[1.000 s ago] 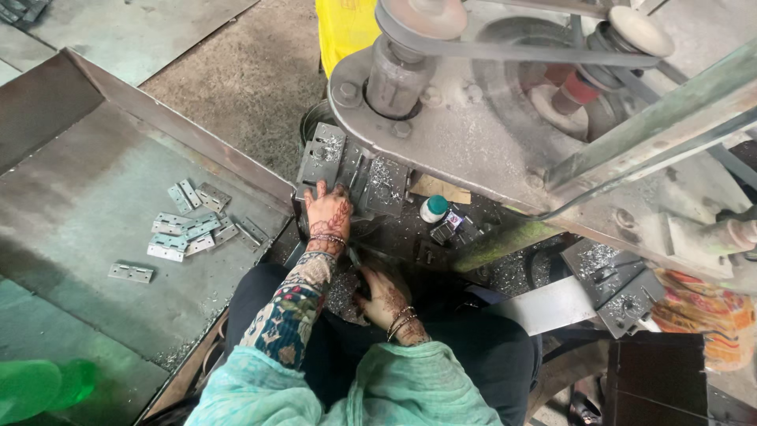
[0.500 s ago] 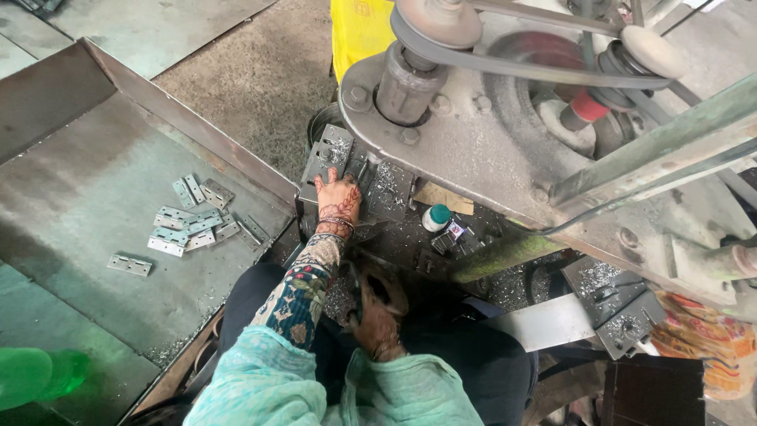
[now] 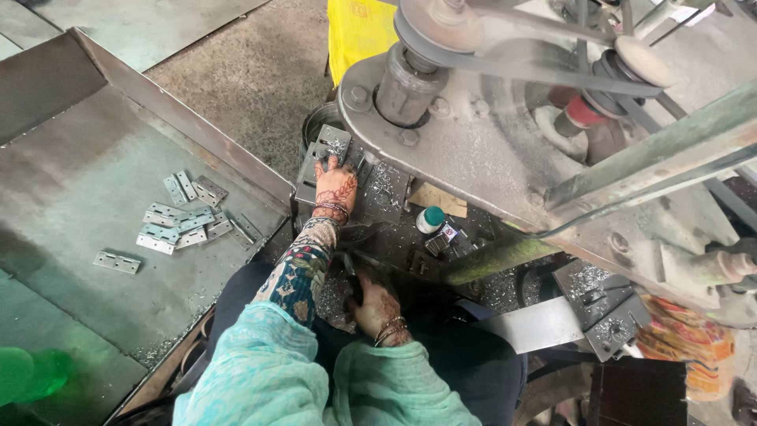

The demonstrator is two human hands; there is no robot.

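My left hand (image 3: 334, 187) reaches forward and rests flat on the dark bed of a belt-driven press machine (image 3: 473, 134), its fingers touching a small grey metal plate (image 3: 331, 146) under the machine head. My right hand (image 3: 377, 308) is low by my lap, fingers curled near the machine's front edge; whether it holds anything is hidden. Metal shavings cover the bed around both hands.
A pile of flat metal hinge plates (image 3: 183, 214) lies on a sloped steel tray (image 3: 87, 197) at the left. A small teal-capped bottle (image 3: 430, 219) stands on the bed. A yellow sack (image 3: 359, 31) is at the back. Belt and pulleys (image 3: 489, 63) spin above.
The view has shifted slightly. My left hand has pushed a little further in under the machine head; my right hand has stayed low by my lap.
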